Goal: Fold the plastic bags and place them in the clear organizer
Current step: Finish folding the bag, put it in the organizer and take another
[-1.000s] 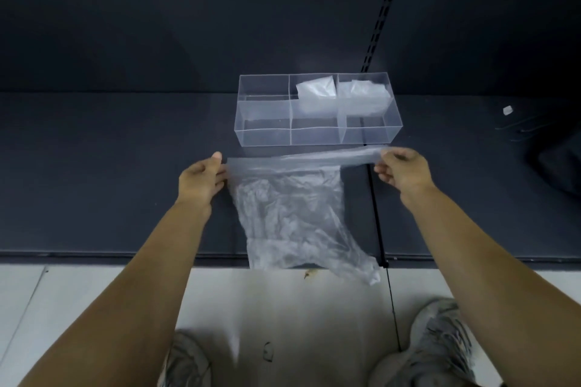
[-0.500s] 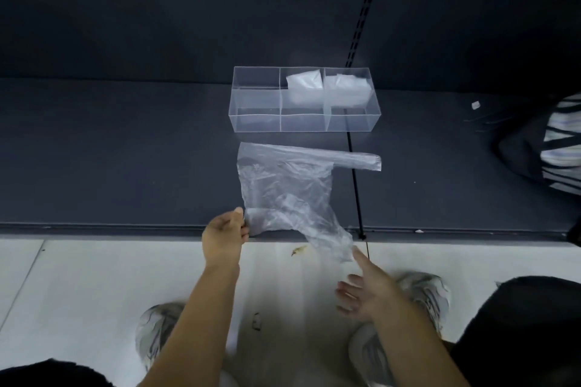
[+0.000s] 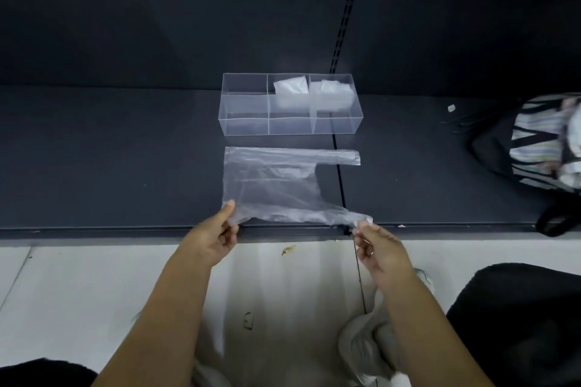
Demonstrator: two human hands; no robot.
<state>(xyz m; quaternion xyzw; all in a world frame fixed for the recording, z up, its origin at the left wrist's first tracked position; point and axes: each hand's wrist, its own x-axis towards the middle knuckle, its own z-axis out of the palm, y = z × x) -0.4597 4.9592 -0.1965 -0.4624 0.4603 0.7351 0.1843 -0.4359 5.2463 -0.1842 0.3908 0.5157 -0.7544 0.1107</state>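
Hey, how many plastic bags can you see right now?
3. One folded bag in the clear organizer, middle compartment; a second folded bag in its right compartment; a flat bag on the shelf, near corners pinched by left hand and right hand. Bundles could hide more.

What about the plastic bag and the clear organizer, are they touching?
Apart. The head view shows a strip of dark shelf lying between the plastic bag and the clear organizer.

Plastic bag (image 3: 270, 185) spread out on shelf (image 3: 125, 151) before clear organizer (image 3: 245, 126).
Wrinkled, handle strip stretched rightward; folded bags (image 3: 290, 91) in organizer's middle and right compartments.
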